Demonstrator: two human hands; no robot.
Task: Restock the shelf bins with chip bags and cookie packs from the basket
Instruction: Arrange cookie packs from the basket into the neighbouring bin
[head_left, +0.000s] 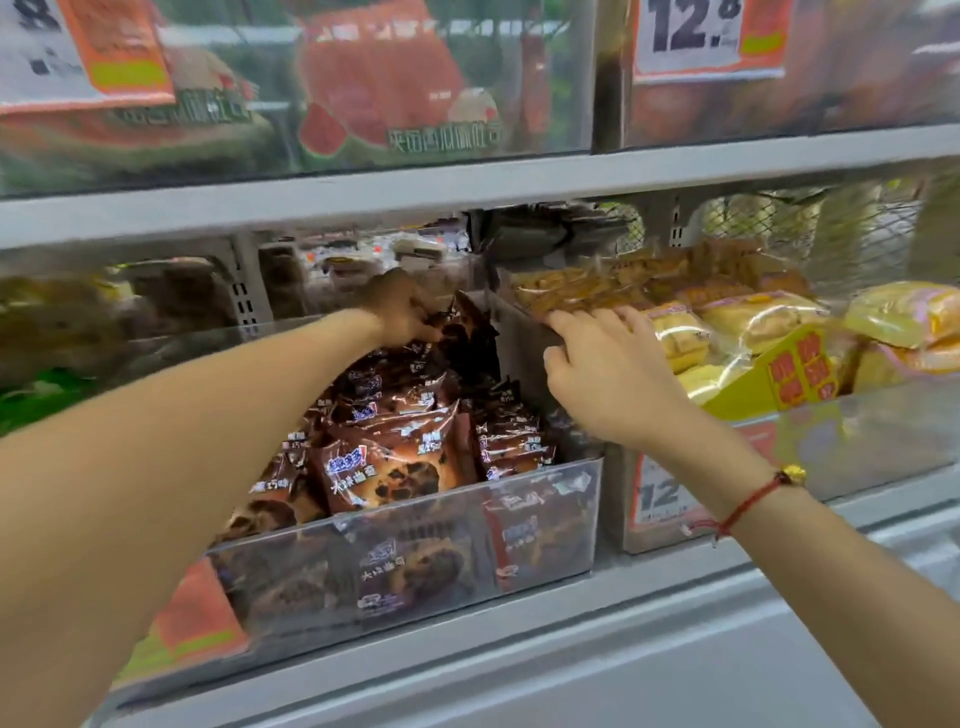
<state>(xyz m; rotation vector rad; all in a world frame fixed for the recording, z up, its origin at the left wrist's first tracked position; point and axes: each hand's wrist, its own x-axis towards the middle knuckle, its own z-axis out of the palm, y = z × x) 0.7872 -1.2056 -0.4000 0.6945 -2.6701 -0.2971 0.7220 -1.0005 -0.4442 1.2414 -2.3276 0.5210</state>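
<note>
At the back of the clear bin (587, 519), toward 12 o'clock, your left hand (400, 306) has its fingers curled round the top edge of a brown pack (467, 332), pressing it in behind the other brown packs (395, 462) already stacked there. Your right hand (608, 374), at 2 o'clock from the bin's centre, rests with fingers bent over the divider (519, 353), fingertips touching a clear tray pack (576, 291) in the neighbouring bin. The basket is out of sight.

The bin looks nearly full. Forcing the pack down could crush it or push the front packs over the low front wall. Lean harder on the divider and it may shift sideways, disturbing the yellow packs (748, 317) at 3 o'clock. Your view is blurred, so seat the pack by feel.
</note>
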